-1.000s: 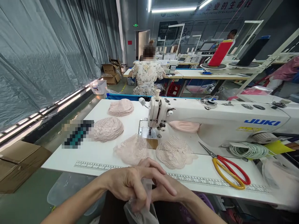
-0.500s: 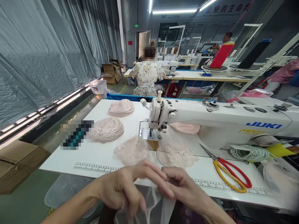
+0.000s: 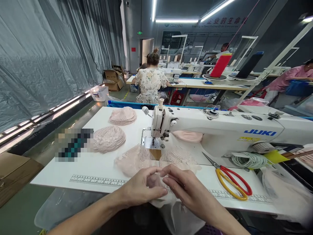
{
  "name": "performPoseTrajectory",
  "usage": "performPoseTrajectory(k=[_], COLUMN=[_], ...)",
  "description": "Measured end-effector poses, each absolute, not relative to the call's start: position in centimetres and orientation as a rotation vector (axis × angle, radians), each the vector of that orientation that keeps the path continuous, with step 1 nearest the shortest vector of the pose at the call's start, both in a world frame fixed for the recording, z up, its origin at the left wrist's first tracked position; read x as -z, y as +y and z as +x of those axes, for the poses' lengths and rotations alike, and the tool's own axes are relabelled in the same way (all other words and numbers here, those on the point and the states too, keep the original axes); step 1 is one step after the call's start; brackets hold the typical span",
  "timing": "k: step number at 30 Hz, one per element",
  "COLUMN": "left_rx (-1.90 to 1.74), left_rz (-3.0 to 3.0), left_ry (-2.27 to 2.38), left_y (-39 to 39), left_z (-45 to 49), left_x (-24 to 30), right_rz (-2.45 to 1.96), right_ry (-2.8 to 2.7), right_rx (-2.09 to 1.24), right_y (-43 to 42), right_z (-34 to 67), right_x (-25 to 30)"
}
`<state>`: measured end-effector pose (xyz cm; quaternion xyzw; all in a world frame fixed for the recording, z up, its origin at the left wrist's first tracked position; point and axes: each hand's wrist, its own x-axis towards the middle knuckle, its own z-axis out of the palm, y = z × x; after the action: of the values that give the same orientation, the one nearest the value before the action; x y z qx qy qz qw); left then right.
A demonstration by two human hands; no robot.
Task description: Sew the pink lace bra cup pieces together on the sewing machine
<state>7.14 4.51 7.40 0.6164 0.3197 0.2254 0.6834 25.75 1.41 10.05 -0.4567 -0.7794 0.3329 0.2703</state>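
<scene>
From the head: holding sheer fabric (image 3: 182,213) at near edge with left hand (image 3: 138,188) curled loosely and right hand (image 3: 193,192) bent inward, fingers drawn in on it. Facing white surface (image 3: 55,172) with lace stack (image 3: 110,139) left, scissors (image 3: 216,165) right, grey curtain (image 3: 61,58) far left.

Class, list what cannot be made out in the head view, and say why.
In the head view:
- Sheer fabric: partly covered by the right hand.
- Pink padded piece: top hidden behind the sewing machine.
- Item on the table, far left: pixelated.
- Cardboard box: cut off by the left edge.
</scene>
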Motion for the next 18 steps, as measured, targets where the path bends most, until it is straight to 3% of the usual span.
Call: performPoseTrajectory(k=[11, 18], left_rx=[-0.317, -0.173], left_rz=[1.277, 1.490], left_ry=[0.815, 0.691], left_y=[4.3, 1.7], left_z=[7.5, 8.0], left_x=[-8.2, -3.5], right_rz=[-1.362, -1.316], right_ry=[-2.192, -2.273], right_rx=[-0.810, -1.189], right_y=[1.9, -1.8], right_z=[27.4, 30.4], right_x=[-8.8, -10.3])
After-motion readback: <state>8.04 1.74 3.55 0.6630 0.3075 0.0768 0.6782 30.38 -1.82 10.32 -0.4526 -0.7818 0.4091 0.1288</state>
